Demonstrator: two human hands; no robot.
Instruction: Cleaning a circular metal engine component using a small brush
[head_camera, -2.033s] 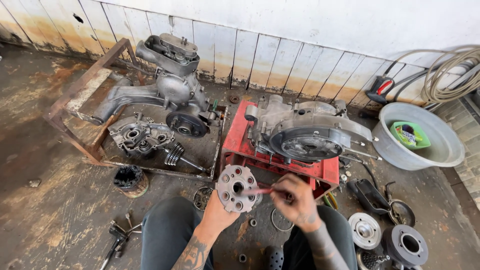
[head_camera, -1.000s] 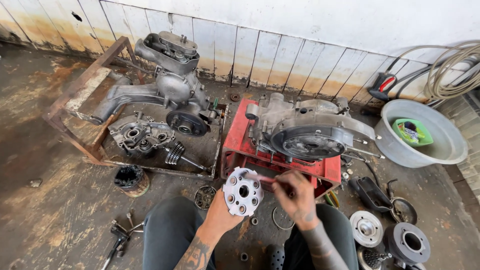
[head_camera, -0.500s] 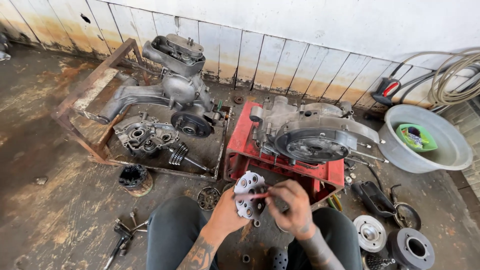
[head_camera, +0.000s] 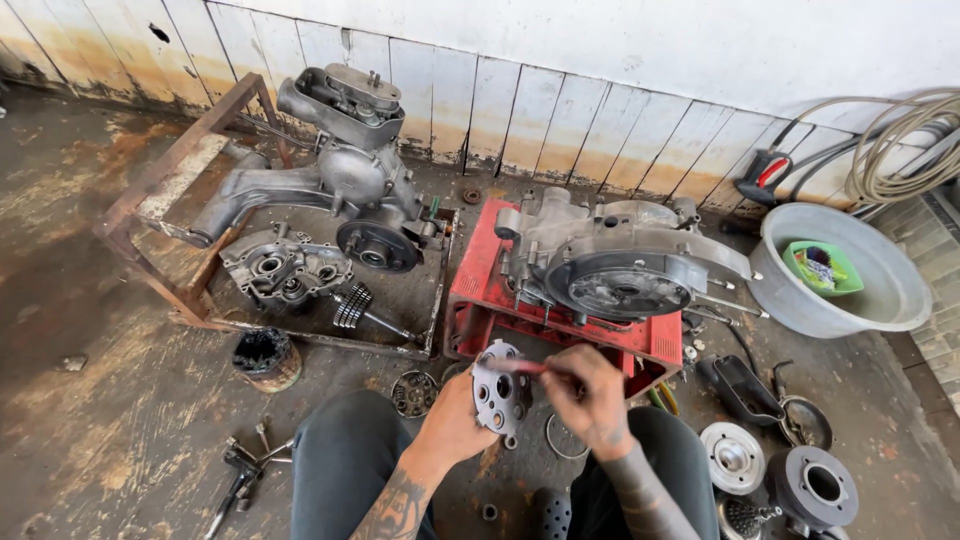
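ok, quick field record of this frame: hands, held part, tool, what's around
left hand: holds round perforated metal plate by its edge
right hand: pinches red-handled tool against the plate's face
ahead: engine case on red crate
left: second engine and case half on rusty metal tray
right: grey basin with green tub inside
floor: pulleys, loose wrenches

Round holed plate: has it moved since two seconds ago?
Yes. The round holed plate in the left hand shifted slightly rightward along the red stand.
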